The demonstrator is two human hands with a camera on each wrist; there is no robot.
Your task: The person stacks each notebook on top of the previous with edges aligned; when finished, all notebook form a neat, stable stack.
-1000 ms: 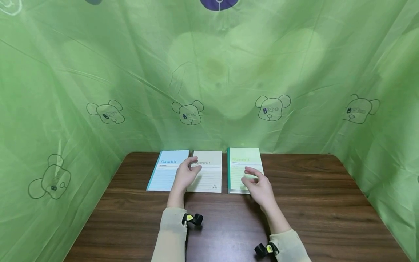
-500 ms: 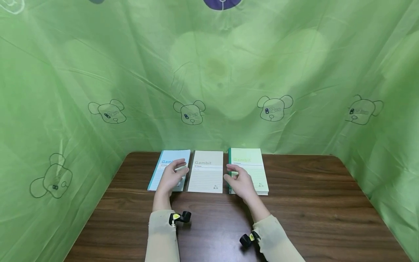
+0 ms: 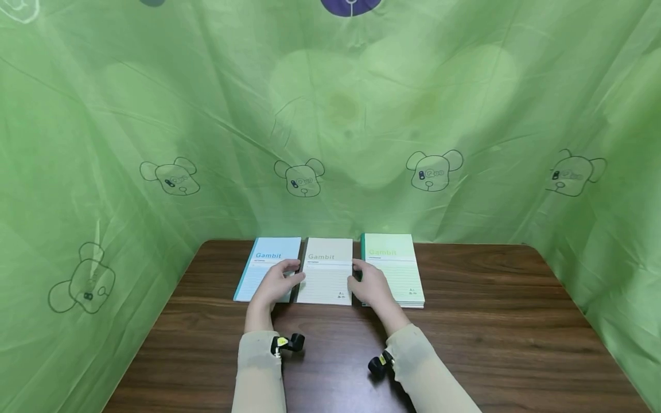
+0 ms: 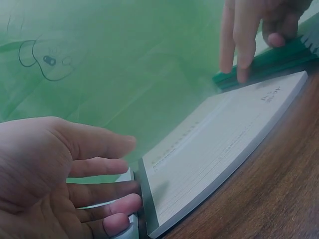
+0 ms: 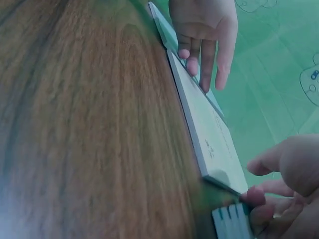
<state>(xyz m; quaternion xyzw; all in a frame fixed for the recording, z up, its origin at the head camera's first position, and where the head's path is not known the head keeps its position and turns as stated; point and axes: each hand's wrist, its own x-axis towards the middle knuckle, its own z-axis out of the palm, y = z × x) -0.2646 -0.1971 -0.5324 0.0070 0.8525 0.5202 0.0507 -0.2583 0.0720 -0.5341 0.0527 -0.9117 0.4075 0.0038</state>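
Observation:
A pale grey-white notebook point(image 3: 327, 281), thick like a small stack, lies flat between a blue notebook point(image 3: 267, 246) and a stack of green notebooks point(image 3: 397, 272). Over the blue one, my left hand point(image 3: 272, 287) has its fingertips at the pale notebook's dark spine. My right hand point(image 3: 374, 285) overlaps the green stack, fingertips right at the pale notebook's right edge. In the left wrist view the left hand point(image 4: 45, 179) has its fingers extended, thumb above the spine. The right wrist view shows the right hand point(image 5: 294, 184) with loosely bent fingers beside the notebook's corner.
The notebooks stand in a row along the back of a dark wooden table point(image 3: 330, 367). Behind and at both sides hangs a green curtain point(image 3: 341, 126) with bear drawings. Each sleeve carries a small black wrist camera point(image 3: 295, 342).
My left hand first moved left off the pale notebook onto the blue one, then slightly back right. The right hand moved left from the green stack to the pale notebook's right edge.

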